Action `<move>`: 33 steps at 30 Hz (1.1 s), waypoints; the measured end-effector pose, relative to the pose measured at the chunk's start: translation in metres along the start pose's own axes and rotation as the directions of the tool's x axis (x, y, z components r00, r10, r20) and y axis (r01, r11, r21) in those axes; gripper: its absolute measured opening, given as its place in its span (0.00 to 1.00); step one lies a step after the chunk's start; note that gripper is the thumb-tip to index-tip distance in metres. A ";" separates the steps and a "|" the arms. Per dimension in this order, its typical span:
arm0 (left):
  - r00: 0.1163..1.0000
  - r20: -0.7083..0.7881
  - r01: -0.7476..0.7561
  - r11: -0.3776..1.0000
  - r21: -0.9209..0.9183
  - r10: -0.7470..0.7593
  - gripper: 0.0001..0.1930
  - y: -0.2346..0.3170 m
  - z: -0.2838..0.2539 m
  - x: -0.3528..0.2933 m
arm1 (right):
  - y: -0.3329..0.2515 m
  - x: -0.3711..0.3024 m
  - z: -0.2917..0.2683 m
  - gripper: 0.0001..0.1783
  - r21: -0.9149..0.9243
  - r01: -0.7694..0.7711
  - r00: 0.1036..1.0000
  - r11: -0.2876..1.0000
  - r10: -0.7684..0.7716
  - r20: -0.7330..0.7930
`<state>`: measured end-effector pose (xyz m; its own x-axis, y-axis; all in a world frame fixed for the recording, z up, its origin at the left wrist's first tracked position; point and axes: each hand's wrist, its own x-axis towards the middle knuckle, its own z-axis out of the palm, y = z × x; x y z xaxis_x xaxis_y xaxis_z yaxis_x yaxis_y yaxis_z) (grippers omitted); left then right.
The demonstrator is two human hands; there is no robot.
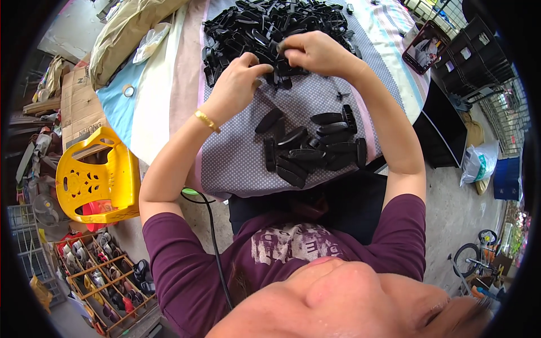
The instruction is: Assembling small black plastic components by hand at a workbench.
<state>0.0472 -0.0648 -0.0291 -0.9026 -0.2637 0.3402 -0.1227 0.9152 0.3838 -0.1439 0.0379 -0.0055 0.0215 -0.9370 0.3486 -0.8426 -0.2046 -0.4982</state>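
Lying beneath fingers (261,70): black parts (265,36)

"What furnishes the side left of the left hand (239,84)?"

"A yellow plastic chair (119,177) with a cut-out back, near the cloth-covered table (152,115). Past it stands a grey fan (48,209); lower left of that hand, well apart, is a wooden shoe rack (101,265)."

"And right of the right hand (321,53)?"

"Black crates (476,59), stacked, with wire mesh (511,96) beyond."

"The floor (442,205)?"

"Bare grey concrete. Far to the lower right of that hand, a bicycle (476,263) stands on it, near bright greenery (517,228)."
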 end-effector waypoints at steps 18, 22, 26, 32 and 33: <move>0.954 0.022 0.064 0.132 -0.989 -0.300 0.17 -0.014 0.000 0.023 | -0.014 -0.012 0.033 0.10 0.547 -0.082 0.948 0.833 0.234 -0.214; 0.968 0.053 0.047 -0.028 -0.998 -0.244 0.19 -0.023 0.005 0.016 | -0.020 -0.011 0.036 0.10 0.786 -0.165 0.928 0.596 0.363 -0.081; 0.941 -0.060 0.067 0.356 -0.932 -0.334 0.19 -0.008 0.004 0.016 | -0.021 -0.015 0.036 0.10 0.699 -0.184 0.926 0.691 0.360 -0.112; 0.922 -0.102 0.041 0.355 -0.934 -0.374 0.19 0.006 0.003 0.014 | -0.016 -0.013 0.046 0.08 0.386 0.005 0.926 0.922 0.141 -0.350; 0.919 -0.101 0.018 0.297 -0.955 -0.381 0.18 0.007 0.003 0.014 | -0.018 -0.012 0.047 0.08 0.362 0.013 0.917 0.932 0.133 -0.376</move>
<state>0.0326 -0.0615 -0.0243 -0.7409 -0.6219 0.2534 0.3416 -0.0241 0.9395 -0.1032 0.0396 -0.0383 -0.2947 -0.7800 0.5521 -0.5906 -0.3055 -0.7469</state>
